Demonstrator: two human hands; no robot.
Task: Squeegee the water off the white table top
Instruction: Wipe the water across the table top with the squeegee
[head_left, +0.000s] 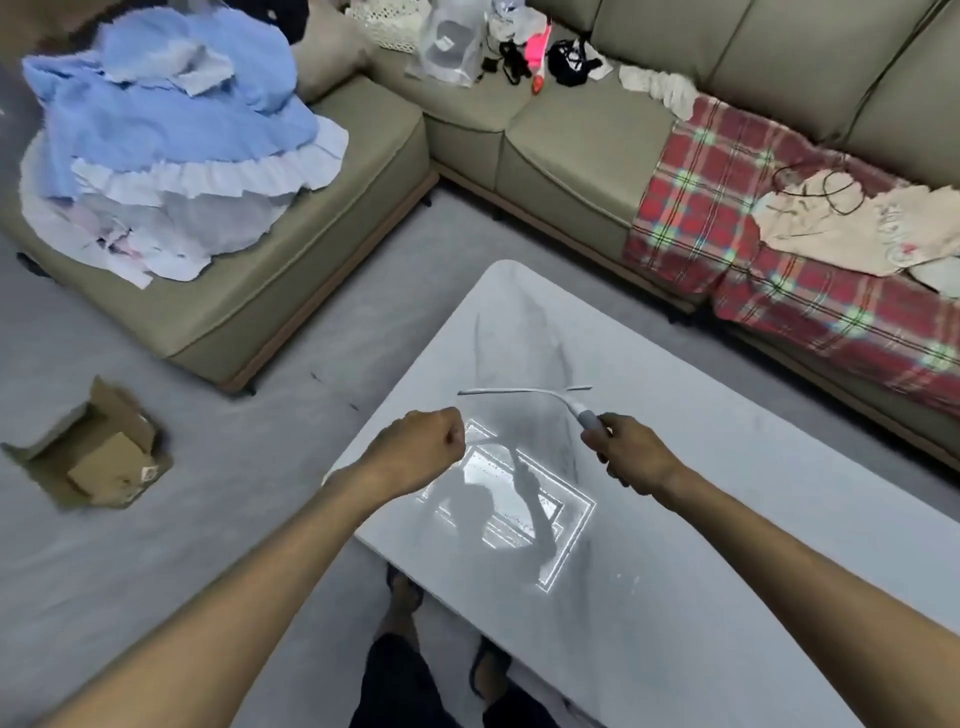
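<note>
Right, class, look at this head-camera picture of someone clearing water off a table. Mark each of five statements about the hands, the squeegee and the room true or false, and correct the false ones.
1. The right hand grips the squeegee by its handle. True.
2. The left hand holds a cloth. False: it is a closed fist with nothing visible in it.
3. The squeegee's blade points toward the far end of the white table top. True.
4. A cardboard box sits on the table. False: it lies on the floor, left of the table.
5. A red plaid blanket lies on the sofa. True.
</note>
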